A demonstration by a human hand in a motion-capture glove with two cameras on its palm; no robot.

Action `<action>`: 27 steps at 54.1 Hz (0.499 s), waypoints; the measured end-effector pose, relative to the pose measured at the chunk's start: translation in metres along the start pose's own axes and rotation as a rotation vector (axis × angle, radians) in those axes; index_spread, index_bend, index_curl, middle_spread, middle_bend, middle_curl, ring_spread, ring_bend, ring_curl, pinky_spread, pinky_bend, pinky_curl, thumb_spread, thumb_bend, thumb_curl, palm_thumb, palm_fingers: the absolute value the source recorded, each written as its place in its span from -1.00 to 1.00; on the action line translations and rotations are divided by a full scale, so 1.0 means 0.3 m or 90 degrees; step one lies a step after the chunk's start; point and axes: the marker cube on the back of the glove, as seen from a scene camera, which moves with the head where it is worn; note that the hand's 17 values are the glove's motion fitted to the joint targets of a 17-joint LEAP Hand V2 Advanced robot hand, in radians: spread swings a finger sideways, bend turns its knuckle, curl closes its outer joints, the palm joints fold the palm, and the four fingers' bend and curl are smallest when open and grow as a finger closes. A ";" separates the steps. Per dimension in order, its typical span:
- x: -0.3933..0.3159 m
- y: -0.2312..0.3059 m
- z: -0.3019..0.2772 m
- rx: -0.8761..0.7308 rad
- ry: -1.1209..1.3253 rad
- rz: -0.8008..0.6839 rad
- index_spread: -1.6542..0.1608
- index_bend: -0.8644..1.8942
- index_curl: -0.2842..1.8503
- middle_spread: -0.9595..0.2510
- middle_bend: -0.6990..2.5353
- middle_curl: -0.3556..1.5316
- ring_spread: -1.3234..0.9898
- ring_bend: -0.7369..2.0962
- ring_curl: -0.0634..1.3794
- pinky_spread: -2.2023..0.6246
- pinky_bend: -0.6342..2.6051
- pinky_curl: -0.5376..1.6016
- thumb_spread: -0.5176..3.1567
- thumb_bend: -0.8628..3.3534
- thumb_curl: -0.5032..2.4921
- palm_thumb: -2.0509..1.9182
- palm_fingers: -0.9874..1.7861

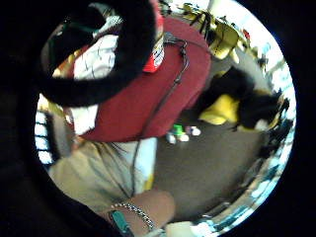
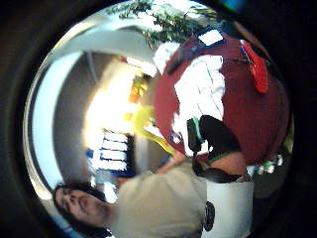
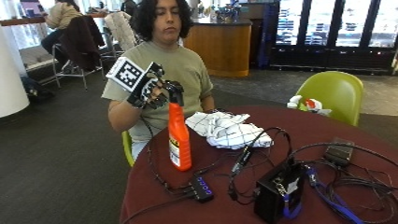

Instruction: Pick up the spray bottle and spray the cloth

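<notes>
1. Bottle (image 3: 179, 140) stands upright on the table (image 3: 348, 126), near the edge at the person's side. It is orange with a black spray head, and its base rests on the tabletop, so it is not lifted yet.
2. Right hand (image 3: 149, 88) is at the spray head. The gloved fingers curl around the head and neck from about 9 o'clock of the bottle. I judge this grip is chosen so that a finger can later reach the trigger.
3. Cloth (image 3: 227, 128) lies crumpled on the table at about 2 o'clock from the bottle, near it but not touching. It is white with a thin dark grid, and it waits there as the target.
4. Nozzle direction I cannot tell from these views. Probably the bottle must be lifted and turned toward the cloth before spraying.
5. Cables (image 3: 261, 149) and a black box (image 3: 277, 191) lie at 4 o'clock of the bottle. Spray may reach them if the aim is wide.
</notes>
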 end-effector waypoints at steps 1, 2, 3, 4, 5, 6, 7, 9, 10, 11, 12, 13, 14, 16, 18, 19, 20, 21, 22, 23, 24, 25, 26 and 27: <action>0.011 -0.010 0.006 0.022 -0.020 0.012 0.42 -0.30 -0.53 0.62 -0.43 -0.31 0.11 -0.17 -0.51 0.68 -0.40 -0.21 -0.10 -0.54 -0.45 0.37 0.09; 0.023 -0.021 0.011 0.044 -0.035 0.022 0.42 -0.30 -0.54 0.62 -0.43 -0.30 0.11 -0.17 -0.51 0.68 -0.40 -0.21 -0.10 -0.54 -0.45 0.37 0.09; 0.034 -0.034 0.015 0.069 -0.045 0.030 0.43 -0.30 -0.54 0.63 -0.44 -0.30 0.12 -0.17 -0.50 0.68 -0.38 -0.20 -0.10 -0.54 -0.44 0.37 0.09; 0.045 -0.049 0.020 0.099 -0.051 0.033 0.44 -0.31 -0.54 0.63 -0.45 -0.30 0.12 -0.16 -0.50 0.67 -0.37 -0.19 -0.10 -0.54 -0.44 0.38 0.09; 0.056 -0.065 0.024 0.131 -0.053 0.031 0.44 -0.30 -0.54 0.64 -0.45 -0.30 0.12 -0.16 -0.50 0.67 -0.37 -0.19 -0.10 -0.54 -0.44 0.38 0.09; 0.066 -0.078 0.027 0.159 -0.052 0.022 0.45 -0.31 -0.55 0.65 -0.45 -0.30 0.12 -0.16 -0.49 0.67 -0.36 -0.18 -0.10 -0.55 -0.44 0.38 0.09; 0.075 -0.085 0.029 0.176 -0.050 0.011 0.45 -0.31 -0.55 0.65 -0.45 -0.30 0.12 -0.15 -0.48 0.67 -0.36 -0.18 -0.10 -0.55 -0.44 0.39 0.08; 0.087 -0.091 0.027 0.190 -0.049 0.001 0.46 -0.32 -0.56 0.67 -0.46 -0.30 0.13 -0.14 -0.47 0.67 -0.34 -0.17 -0.11 -0.55 -0.43 0.39 0.07; 0.089 -0.096 0.025 0.201 -0.050 0.006 0.46 -0.32 -0.56 0.67 -0.46 -0.30 0.13 -0.14 -0.47 0.67 -0.33 -0.16 -0.11 -0.56 -0.43 0.39 0.07; 0.090 -0.105 0.023 0.220 -0.052 0.018 0.46 -0.32 -0.56 0.68 -0.46 -0.30 0.13 -0.14 -0.46 0.67 -0.32 -0.16 -0.11 -0.56 -0.43 0.39 0.07; 0.089 -0.114 0.020 0.239 -0.054 0.033 0.46 -0.32 -0.56 0.68 -0.46 -0.30 0.13 -0.13 -0.46 0.67 -0.31 -0.16 -0.11 -0.56 -0.43 0.40 0.07; 0.089 -0.121 0.017 0.252 -0.056 0.047 0.46 -0.33 -0.57 0.68 -0.46 -0.30 0.13 -0.13 -0.46 0.67 -0.29 -0.15 -0.11 -0.56 -0.42 0.40 0.08; 0.089 -0.127 0.012 0.261 -0.058 0.057 0.46 -0.32 -0.57 0.69 -0.46 -0.30 0.13 -0.12 -0.45 0.67 -0.29 -0.15 -0.11 -0.56 -0.42 0.40 0.08; 0.092 -0.149 0.007 0.297 -0.061 0.072 0.47 -0.34 -0.58 0.69 -0.46 -0.30 0.12 -0.09 -0.44 0.65 -0.25 -0.14 -0.11 -0.57 -0.42 0.41 0.12; 0.096 -0.185 0.006 0.354 -0.067 0.087 0.49 -0.35 -0.60 0.67 -0.45 -0.29 0.11 -0.05 -0.42 0.62 -0.22 -0.13 -0.11 -0.56 -0.41 0.42 0.22; 0.099 -0.201 0.005 0.376 -0.072 0.092 0.49 -0.35 -0.60 0.66 -0.45 -0.29 0.10 -0.05 -0.43 0.61 -0.22 -0.14 -0.11 -0.56 -0.41 0.43 0.23; 0.101 -0.215 0.005 0.393 -0.077 0.097 0.50 -0.38 -0.61 0.64 -0.44 -0.28 0.08 -0.01 -0.40 0.56 -0.17 -0.12 -0.10 -0.56 -0.40 0.43 0.34; 0.103 -0.229 0.005 0.408 -0.084 0.100 0.51 -0.38 -0.63 0.61 -0.42 -0.27 0.07 -0.01 -0.41 0.52 -0.16 -0.13 -0.10 -0.56 -0.40 0.44 0.39; 0.106 -0.242 0.005 0.420 -0.091 0.103 0.52 -0.38 -0.63 0.58 -0.42 -0.26 0.06 0.00 -0.40 0.49 -0.15 -0.13 -0.10 -0.56 -0.39 0.45 0.45; 0.107 -0.254 0.006 0.430 -0.099 0.105 0.52 -0.34 -0.62 0.55 -0.40 -0.25 0.05 0.02 -0.39 0.47 -0.15 -0.13 -0.12 -0.55 -0.38 0.47 0.54; 0.107 -0.265 0.008 0.436 -0.108 0.106 0.53 -0.32 -0.61 0.53 -0.40 -0.24 0.04 0.02 -0.38 0.45 -0.14 -0.12 -0.13 -0.56 -0.38 0.47 0.55; 0.107 -0.273 0.011 0.438 -0.117 0.106 0.53 -0.29 -0.59 0.50 -0.37 -0.22 0.04 0.04 -0.35 0.43 -0.15 -0.11 -0.14 -0.55 -0.37 0.48 0.61; 0.106 -0.281 0.014 0.438 -0.125 0.106 0.52 -0.24 -0.57 0.47 -0.35 -0.20 0.03 0.05 -0.32 0.43 -0.14 -0.09 -0.14 -0.55 -0.36 0.49 0.67; 0.104 -0.288 0.017 0.436 -0.132 0.106 0.52 -0.16 -0.54 0.45 -0.32 -0.17 0.02 0.07 -0.29 0.43 -0.13 -0.07 -0.13 -0.54 -0.35 0.50 0.75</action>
